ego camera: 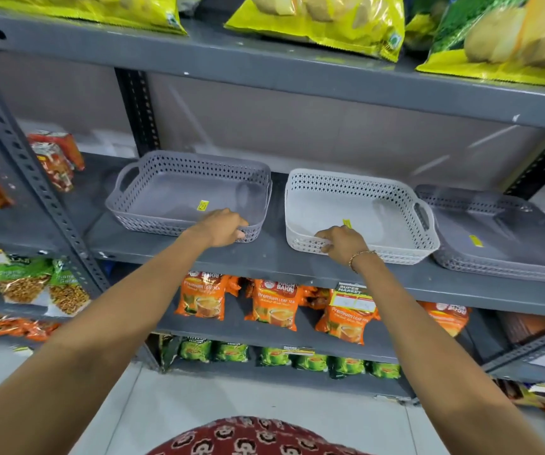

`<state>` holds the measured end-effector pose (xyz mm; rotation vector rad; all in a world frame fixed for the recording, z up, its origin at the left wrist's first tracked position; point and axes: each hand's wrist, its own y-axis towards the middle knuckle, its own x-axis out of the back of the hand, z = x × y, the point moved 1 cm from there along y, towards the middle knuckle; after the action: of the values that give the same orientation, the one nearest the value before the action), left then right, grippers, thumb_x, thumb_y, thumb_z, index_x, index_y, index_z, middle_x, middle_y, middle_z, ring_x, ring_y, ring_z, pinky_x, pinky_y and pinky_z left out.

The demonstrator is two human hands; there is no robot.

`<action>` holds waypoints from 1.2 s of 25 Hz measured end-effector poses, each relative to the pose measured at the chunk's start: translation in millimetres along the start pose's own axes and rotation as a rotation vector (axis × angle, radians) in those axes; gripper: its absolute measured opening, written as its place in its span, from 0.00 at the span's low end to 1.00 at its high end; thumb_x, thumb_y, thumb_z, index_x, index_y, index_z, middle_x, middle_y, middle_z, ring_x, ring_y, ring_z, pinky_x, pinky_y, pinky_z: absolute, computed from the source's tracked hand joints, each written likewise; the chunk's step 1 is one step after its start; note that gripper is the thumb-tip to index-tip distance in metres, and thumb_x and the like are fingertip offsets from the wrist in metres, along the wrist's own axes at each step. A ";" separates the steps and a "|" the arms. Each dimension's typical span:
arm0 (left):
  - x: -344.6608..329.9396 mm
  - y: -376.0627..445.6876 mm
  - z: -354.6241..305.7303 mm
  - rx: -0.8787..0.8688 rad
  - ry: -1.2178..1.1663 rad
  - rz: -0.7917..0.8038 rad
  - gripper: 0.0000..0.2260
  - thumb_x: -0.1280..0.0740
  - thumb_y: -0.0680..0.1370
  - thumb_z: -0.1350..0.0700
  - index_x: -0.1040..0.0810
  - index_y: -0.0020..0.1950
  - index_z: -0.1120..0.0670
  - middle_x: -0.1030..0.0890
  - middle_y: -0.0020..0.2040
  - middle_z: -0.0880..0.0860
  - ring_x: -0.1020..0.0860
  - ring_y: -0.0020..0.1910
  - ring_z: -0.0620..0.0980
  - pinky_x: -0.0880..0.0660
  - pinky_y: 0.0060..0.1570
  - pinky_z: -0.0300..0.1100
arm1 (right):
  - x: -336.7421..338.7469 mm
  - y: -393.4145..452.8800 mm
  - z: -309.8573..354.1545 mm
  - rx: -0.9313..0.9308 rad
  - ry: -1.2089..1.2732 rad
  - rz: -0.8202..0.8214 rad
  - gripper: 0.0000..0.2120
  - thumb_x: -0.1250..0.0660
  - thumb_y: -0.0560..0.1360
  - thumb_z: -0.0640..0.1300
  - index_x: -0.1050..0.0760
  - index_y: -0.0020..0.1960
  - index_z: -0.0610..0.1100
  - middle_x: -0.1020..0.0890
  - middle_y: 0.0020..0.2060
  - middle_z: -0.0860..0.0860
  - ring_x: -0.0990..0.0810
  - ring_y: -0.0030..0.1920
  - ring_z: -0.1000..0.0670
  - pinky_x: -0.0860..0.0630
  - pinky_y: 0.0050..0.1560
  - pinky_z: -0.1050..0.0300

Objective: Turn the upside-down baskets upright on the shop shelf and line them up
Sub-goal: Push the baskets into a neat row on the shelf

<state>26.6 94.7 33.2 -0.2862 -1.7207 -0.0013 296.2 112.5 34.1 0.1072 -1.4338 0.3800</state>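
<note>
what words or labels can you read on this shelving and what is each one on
"BAKRI" and "Premium LEAF TEA": on the orange tea packets under the basket shelf.
"SUPER MARKET": on the shelf tag hanging over those packets; its smaller print is unreadable.
Yellow stickers inside the grey basket and the white basket: too small to read.
Green packets at left and green packets on the bottom shelf: blurred.

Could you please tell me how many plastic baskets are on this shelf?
3: a grey perforated plastic basket at left, a white perforated plastic basket in the middle, another grey one at right, partly cut off.
</note>
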 end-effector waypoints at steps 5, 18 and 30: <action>6.6 12.0 -9.3 -0.023 0.018 0.003 0.13 0.36 0.78 0.54 0.22 0.61 0.56 0.19 0.56 0.63 0.23 0.59 0.62 0.28 0.55 0.49 | 0.9 -0.9 2.4 -0.028 0.008 0.007 0.19 0.38 0.76 0.39 0.28 0.66 0.49 0.22 0.63 0.43 0.26 0.63 0.41 0.27 0.62 0.48; -6.3 -4.6 -22.2 -0.188 0.027 -0.041 0.11 0.38 0.79 0.56 0.31 0.37 0.54 0.28 0.32 0.53 0.24 0.41 0.58 0.31 0.42 0.45 | 3.0 -5.3 5.6 -0.031 0.005 -0.013 0.16 0.38 0.76 0.38 0.25 0.63 0.48 0.20 0.60 0.41 0.24 0.60 0.39 0.25 0.60 0.47; -3.8 5.5 -21.6 -0.239 0.049 -0.084 0.11 0.38 0.79 0.57 0.32 0.36 0.55 0.34 0.27 0.47 0.29 0.36 0.54 0.35 0.40 0.42 | 1.3 -2.2 4.3 -0.045 0.007 -0.016 0.18 0.38 0.76 0.39 0.27 0.65 0.50 0.20 0.61 0.42 0.23 0.59 0.39 0.25 0.60 0.49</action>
<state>49.1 95.8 32.3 -0.3863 -1.6836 -0.2752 292.9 109.4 36.3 0.0809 -1.4333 0.3347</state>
